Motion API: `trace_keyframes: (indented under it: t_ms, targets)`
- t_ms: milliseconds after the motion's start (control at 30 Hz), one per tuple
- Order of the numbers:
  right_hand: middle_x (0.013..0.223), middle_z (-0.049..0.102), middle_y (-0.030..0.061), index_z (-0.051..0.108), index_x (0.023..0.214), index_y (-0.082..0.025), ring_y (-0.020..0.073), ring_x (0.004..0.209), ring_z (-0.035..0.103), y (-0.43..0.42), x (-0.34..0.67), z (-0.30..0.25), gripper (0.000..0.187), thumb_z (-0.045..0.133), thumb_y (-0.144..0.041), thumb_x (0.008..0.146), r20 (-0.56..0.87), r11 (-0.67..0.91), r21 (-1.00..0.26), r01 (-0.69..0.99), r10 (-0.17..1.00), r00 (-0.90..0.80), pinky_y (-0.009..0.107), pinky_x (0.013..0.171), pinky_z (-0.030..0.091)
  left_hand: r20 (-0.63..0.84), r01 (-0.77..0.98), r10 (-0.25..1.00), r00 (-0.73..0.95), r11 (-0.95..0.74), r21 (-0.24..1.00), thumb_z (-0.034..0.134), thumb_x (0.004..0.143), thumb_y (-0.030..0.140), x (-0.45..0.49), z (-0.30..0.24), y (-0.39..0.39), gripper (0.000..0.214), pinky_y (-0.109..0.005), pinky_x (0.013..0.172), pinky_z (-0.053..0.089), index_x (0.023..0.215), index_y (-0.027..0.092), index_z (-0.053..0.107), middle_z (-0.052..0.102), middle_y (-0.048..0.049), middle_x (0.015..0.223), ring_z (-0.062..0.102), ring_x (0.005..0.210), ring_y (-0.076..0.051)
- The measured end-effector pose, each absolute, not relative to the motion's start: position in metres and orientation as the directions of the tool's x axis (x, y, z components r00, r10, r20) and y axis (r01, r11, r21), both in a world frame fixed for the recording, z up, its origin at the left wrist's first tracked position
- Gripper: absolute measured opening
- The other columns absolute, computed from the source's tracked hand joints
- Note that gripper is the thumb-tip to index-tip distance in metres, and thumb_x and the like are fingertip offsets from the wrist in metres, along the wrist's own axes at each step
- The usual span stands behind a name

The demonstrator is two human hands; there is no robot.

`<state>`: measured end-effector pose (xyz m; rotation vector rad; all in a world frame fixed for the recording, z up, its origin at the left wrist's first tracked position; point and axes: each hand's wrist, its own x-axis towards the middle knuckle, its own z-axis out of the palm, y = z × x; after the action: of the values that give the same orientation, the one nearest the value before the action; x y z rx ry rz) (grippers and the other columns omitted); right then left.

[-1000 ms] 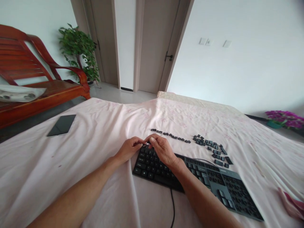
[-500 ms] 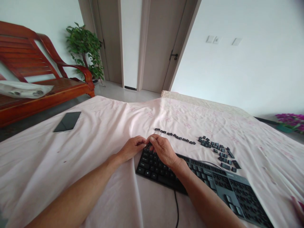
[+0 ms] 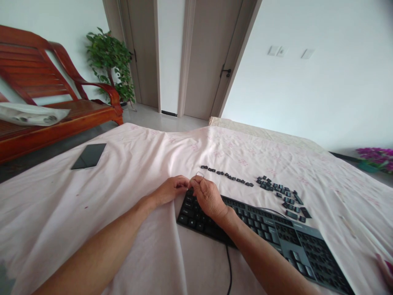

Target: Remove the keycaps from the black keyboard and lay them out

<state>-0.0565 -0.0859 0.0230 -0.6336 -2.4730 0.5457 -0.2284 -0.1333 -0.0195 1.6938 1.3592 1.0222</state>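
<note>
A black keyboard (image 3: pixel 211 233) lies slantwise on the pink cloth, with many keycaps gone from its right part and key rows still fitted on the left. My right hand (image 3: pixel 208 196) is closed above its upper left corner, pinching a wire keycap puller (image 3: pixel 200 174) whose thin loop sticks up past the fingers. Against that same corner, my left hand (image 3: pixel 173 189) has its fingers curled together, nearly touching the right fingertips; what they grip is hidden. Beyond the hands runs a row of small loose keycaps (image 3: pixel 227 175). A scattered group of keycaps (image 3: pixel 278 188) lies right of it.
A dark phone or tablet (image 3: pixel 89 156) lies on the cloth (image 3: pixel 147 155) at left. The keyboard cable (image 3: pixel 229 266) runs toward me. Part of another person's hand (image 3: pixel 383 268) shows at the right edge. A wooden bench (image 3: pixel 101 112) stands beyond, at left.
My right hand has turned slightly, and the wire loop of the keycap puller now points up above the fingers. My left hand stays at the keyboard corner.
</note>
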Motion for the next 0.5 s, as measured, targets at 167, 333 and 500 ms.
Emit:
trace_keyframes:
  t_ms: [167,333,500]
  targets:
    - [0.067,0.058,-0.0011,0.056,0.078,-0.021,0.0123,0.059,0.056,-0.085,-0.058,0.016,0.032,0.033,-0.025,0.1,0.404,0.797,-0.535,0.28,0.533,-0.743,0.024,0.063,0.043,0.126,0.366,0.97,0.206,-0.195,0.91,0.059,0.083,0.032,-0.231,-0.019,-0.133,0.019,-0.031,0.089,0.044,0.091,0.017,0.067,0.063,-0.0039,0.098,0.057,0.093,-0.02]
    - [0.074,0.061,0.0032,0.056,0.081,-0.021,0.0145,0.064,0.058,-0.082,-0.057,0.008,0.034,0.029,-0.026,0.101,0.484,0.779,-0.59,0.213,0.552,-0.679,0.026,0.064,0.047,0.182,0.317,0.946,0.269,-0.266,0.91,0.065,0.08,0.032,-0.232,-0.023,-0.131,0.02,-0.03,0.094,0.042,0.092,0.018,0.07,0.062,-0.0043,0.102,0.057,0.1,-0.02]
    - [0.078,0.062,0.0049,0.058,0.081,-0.02,0.0164,0.073,0.06,-0.086,-0.049,0.004,0.033,0.031,-0.027,0.1,0.574,0.796,-0.602,0.065,0.488,-0.658,0.03,0.073,0.049,0.247,0.314,0.95,0.192,-0.298,0.901,0.066,0.081,0.036,-0.225,-0.024,-0.132,0.02,-0.029,0.091,0.043,0.089,0.019,0.073,0.065,-0.0044,0.103,0.059,0.098,-0.02]
